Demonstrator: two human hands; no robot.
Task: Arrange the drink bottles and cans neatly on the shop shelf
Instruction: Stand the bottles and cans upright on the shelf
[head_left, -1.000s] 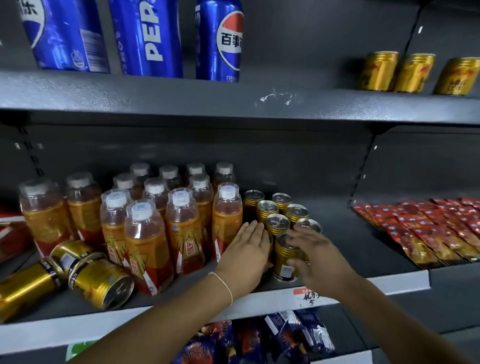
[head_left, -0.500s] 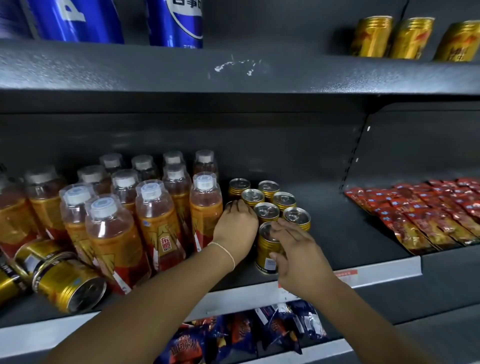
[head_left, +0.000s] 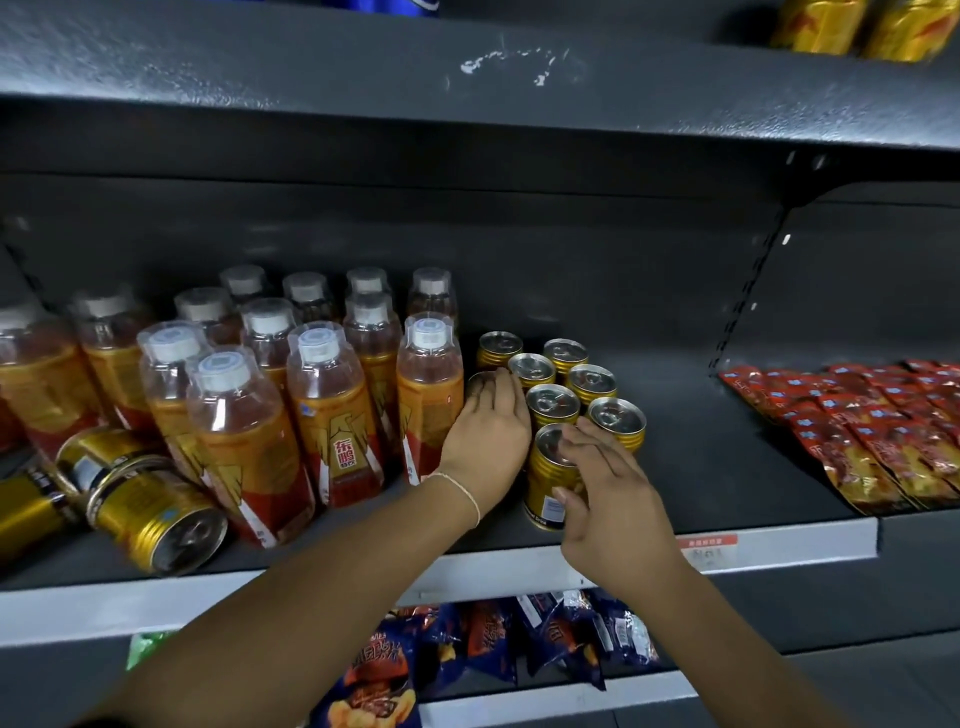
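gripping the front gold can (head_left: 543, 478), thumb on its side and fingers across its lid, the right hand (head_left: 610, 504) holds it at the 6 o'clock end of the upright cans (head_left: 592, 382) on the middle shelf (head_left: 727, 457). the left hand (head_left: 485, 441) drapes its fingers over another can (head_left: 474, 384) at the cluster's 9 o'clock; whether it grips cannot be told. orange bottles (head_left: 337, 415) stand further toward 9 o'clock, toppled cans (head_left: 156, 514) at 8 o'clock.

A shop: metal shelf (head_left: 810, 545) with price label (head_left: 707, 545), stocked drink bottles (head_left: 335, 410), snack packets (head_left: 883, 447)
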